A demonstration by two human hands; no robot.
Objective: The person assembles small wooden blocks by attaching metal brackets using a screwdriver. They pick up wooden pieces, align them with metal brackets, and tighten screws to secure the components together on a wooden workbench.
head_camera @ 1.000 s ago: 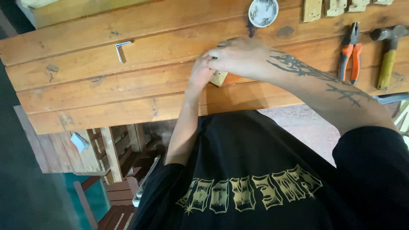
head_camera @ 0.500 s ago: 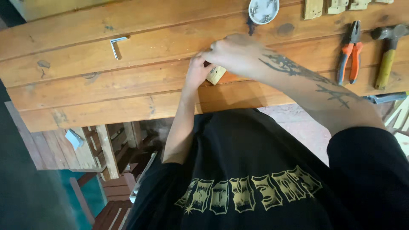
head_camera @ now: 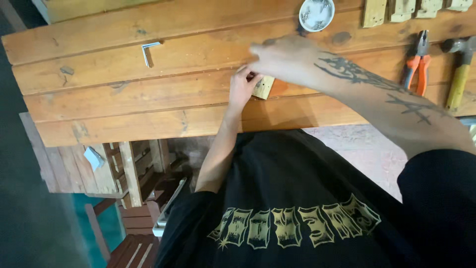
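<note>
Sitting near the middle of the frame, a little above center, the small wooden block lies on the wooden table, close to the table's near edge. It has slid a bit to the right in the picture since half a second ago, and so have both hands and the metal bracket; the whole view seems to have shifted.

The left hand comes up from below. Its fingers are bent and its fingertips touch the left side of the block. It is partly closed, pinching at the block's edge.

The right hand reaches in from the right, with dark drawings along the arm. It is blurry. It covers the top of the block, fingers curled down over it. I cannot tell if it grips the block or just rests on it. Before, this hand sat lower and tighter on the block; now it is lifted a little and spread more.

Farther out, the small bent metal bracket lies in the upper left. A round white dish sits at the top. Orange-handled pliers and a yellow-handled hammer lie at the upper right. Pale wooden pieces line the top edge.
</note>
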